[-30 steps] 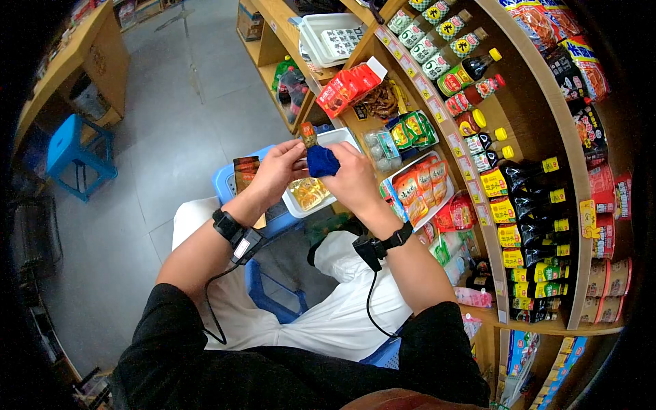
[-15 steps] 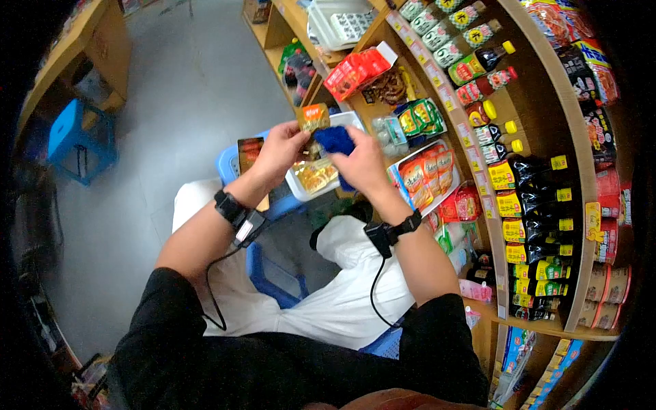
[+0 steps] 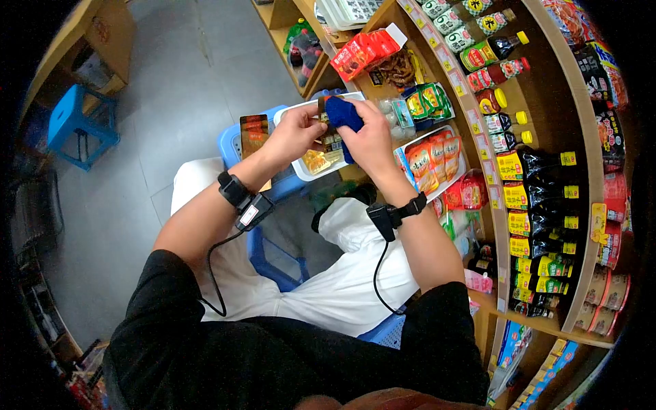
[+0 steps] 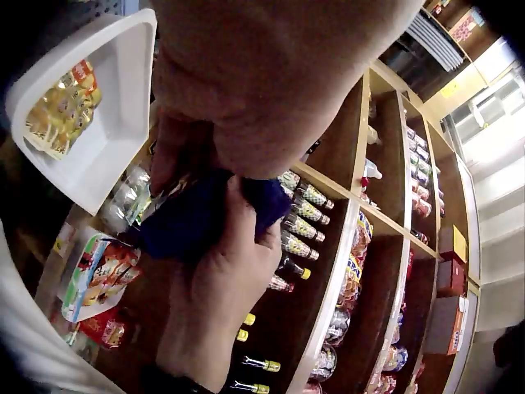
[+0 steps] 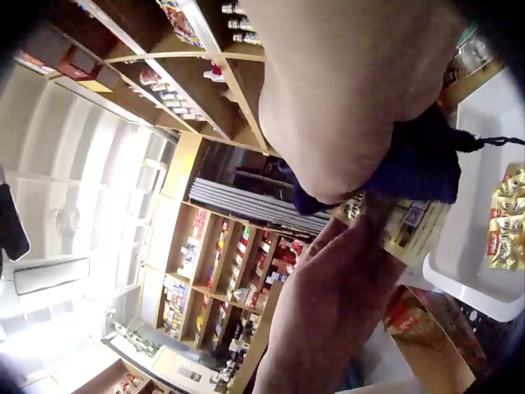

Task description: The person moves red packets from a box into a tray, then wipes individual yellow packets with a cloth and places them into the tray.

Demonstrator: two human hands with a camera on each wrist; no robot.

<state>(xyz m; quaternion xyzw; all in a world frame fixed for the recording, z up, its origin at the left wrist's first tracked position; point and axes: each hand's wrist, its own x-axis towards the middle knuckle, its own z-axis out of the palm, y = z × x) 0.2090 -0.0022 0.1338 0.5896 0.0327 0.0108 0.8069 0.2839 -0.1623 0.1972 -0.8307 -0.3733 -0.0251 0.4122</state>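
Observation:
A gold and brown food sachet (image 5: pixel 420 228) with small print hangs between the two hands. My left hand (image 3: pixel 295 137) pinches it at its edge between thumb and fingers. The right hand (image 3: pixel 371 139) grips a dark blue cloth (image 3: pixel 344 113) that lies against the sachet and covers part of it; the cloth has a cord at one corner in the right wrist view. Just below the hands stands a white tray (image 4: pixel 125 115), with gold sachets (image 4: pixel 64 112) lying in it.
The tray stands on a blue stool (image 3: pixel 229 145) beside a brown package (image 3: pixel 253 132). To the right, shelves carry sauce bottles (image 3: pixel 523 195), a tray of red-orange packets (image 3: pixel 430 158) and a red box (image 3: pixel 365 51). Another blue stool (image 3: pixel 82 126) is on the floor at left.
The sachet, earlier upright with its orange face showing above the cloth, is now lower, with a printed side visible. The cloth has moved over its top end. The head view has shifted slightly.

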